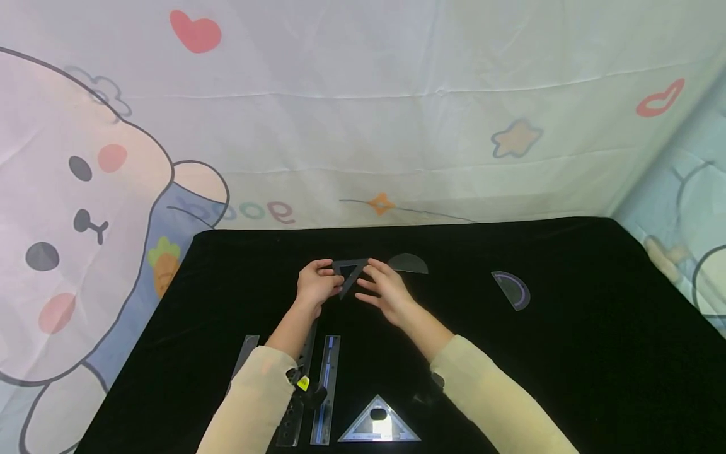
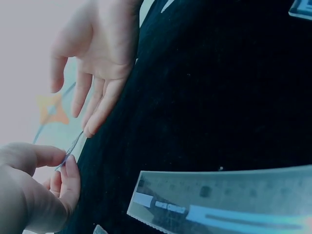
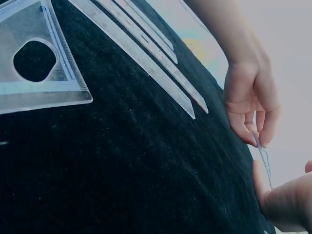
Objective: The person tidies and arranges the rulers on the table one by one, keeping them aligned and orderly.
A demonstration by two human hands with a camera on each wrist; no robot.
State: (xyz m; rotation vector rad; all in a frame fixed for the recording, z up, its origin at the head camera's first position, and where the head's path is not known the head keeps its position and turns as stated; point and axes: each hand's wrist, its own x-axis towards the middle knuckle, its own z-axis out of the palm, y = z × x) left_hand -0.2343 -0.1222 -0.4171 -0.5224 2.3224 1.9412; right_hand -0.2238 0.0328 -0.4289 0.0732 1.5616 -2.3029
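Note:
My left hand [image 1: 320, 282] pinches a small clear set square [image 1: 348, 263] between thumb and fingers, holding it up over the black cloth. Its dark triangular cut-out faces me in the head view; both wrist views show the set square [image 3: 264, 158] almost edge-on. At its upper right corner, my right hand [image 1: 390, 293] touches it with a fingertip, the other fingers spread and fairly straight. From the left wrist view, the right hand [image 2: 105, 53] has its thumb held apart. Just behind the right hand lies a clear protractor [image 1: 411, 263].
Another protractor [image 1: 513, 290] lies farther right. Near the front left are a ruler with blue markings [image 1: 326, 391], a dark clear ruler [image 1: 291, 425] and one more ruler [image 1: 247, 348], partly under my left sleeve. Beside them lies a larger set square [image 1: 356, 434] with a hole.

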